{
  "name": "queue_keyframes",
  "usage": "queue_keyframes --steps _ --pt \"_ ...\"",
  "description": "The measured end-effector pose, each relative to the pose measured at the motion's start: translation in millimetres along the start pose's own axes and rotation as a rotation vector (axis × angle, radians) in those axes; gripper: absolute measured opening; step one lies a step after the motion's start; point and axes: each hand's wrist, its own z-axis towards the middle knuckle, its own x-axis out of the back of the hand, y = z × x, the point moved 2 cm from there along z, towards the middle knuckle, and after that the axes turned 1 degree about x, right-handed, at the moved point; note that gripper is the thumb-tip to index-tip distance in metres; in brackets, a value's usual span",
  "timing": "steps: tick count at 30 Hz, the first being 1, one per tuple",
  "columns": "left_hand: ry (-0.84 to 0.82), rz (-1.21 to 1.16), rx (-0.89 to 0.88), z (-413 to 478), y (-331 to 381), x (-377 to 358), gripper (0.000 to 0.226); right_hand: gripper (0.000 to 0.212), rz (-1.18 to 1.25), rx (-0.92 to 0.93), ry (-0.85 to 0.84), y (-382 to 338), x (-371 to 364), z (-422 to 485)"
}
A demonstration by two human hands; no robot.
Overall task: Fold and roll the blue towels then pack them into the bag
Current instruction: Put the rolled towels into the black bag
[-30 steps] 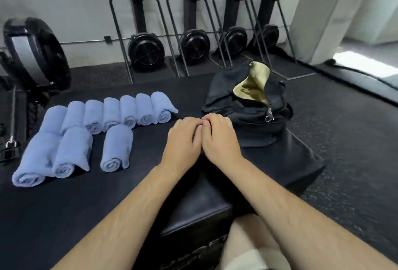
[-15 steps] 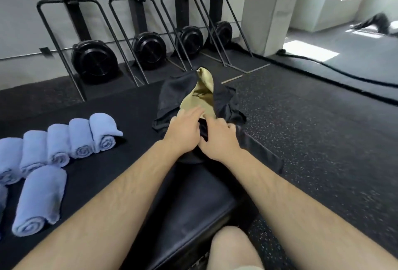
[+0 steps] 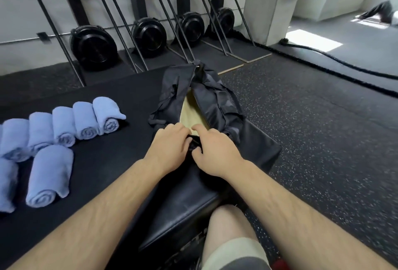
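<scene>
Roughly midway, by my reading: rolling looks finished, packing not yet begun

Black padded bench [image 3: 107, 88] carries everything. Black bag [image 3: 215, 99] lies at its right edge, running from the far edge toward the person, mouth parted along the middle so the tan lining [image 3: 190, 112] shows. Nothing blue visible inside, though the interior is only partly seen

Rolled blue towels [image 3: 64, 125] sit toward the bench's left edge, well apart from the bag: a row of five side by side, nearer ones in front, more cut off by the left border. Total count cannot be told. No flat, unrolled towel in sight

Left hand [image 3: 170, 148] and right hand [image 3: 215, 149] meet at the near end of the bag opening, fingers curled onto the black fabric on either side of the slit. Both appear to grip the rim; judged as spreading the mouth wider. Exactly what the fingertips pinch is hidden

Left to do: carry every roll across the bench into the bag. Narrow, slack opening is the likely obstacle; loose rolls may unwind when lifted

Around: fan-wheel exercise machines [image 3: 93, 47] stand along the wall beyond the far edge, speckled rubber floor [image 3: 323, 129] to the right, a thick black rope [image 3: 333, 58] lying across it. Person's knee [image 3: 228, 224] below the near edge
</scene>
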Motion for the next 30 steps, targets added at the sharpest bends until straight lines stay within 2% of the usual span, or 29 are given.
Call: queue_keyframes --steps 6,11,14,17,21,24,26,28,30 --pt "0.054 -0.097 -0.037 -65.1 17.0 30.1 0.017 0.055 0.062 0.022 -0.082 -27.2 6.1 -54.1" --pt "0.087 -0.140 -0.080 -99.6 32.8 49.3 0.019 0.043 0.283 -0.049 -0.086 -33.9 8.2 -81.0" --pt "0.108 -0.167 -0.076 -107.8 41.3 59.1 0.025 0.039 0.278 -0.063 -0.064 -35.9 11.6 -83.2" --pt "0.182 -0.182 -0.055 -110.4 46.8 66.2 0.030 0.036 0.137 -0.071 -0.023 -36.4 15.6 -79.2" --pt "0.229 -0.111 0.103 -97.3 50.5 67.6 0.029 0.026 -0.109 -0.076 -0.015 -30.1 22.3 -56.2" --pt "0.149 -0.081 0.258 -67.3 41.6 58.9 0.023 0.030 -0.341 -0.057 -0.073 -22.9 18.7 -19.7" --pt "0.064 -0.208 0.418 -43.3 32.7 54.4 0.019 0.031 -0.493 -0.056 -0.075 -15.6 9.1 5.2" --pt "0.055 -0.335 0.540 -22.6 26.5 53.2 0.028 0.034 -0.577 -0.095 -0.079 -7.2 -2.9 25.6" --pt "0.044 -0.355 0.607 -6.5 21.8 51.8 0.035 0.044 -0.620 -0.151 -0.117 3.4 -18.7 43.9"
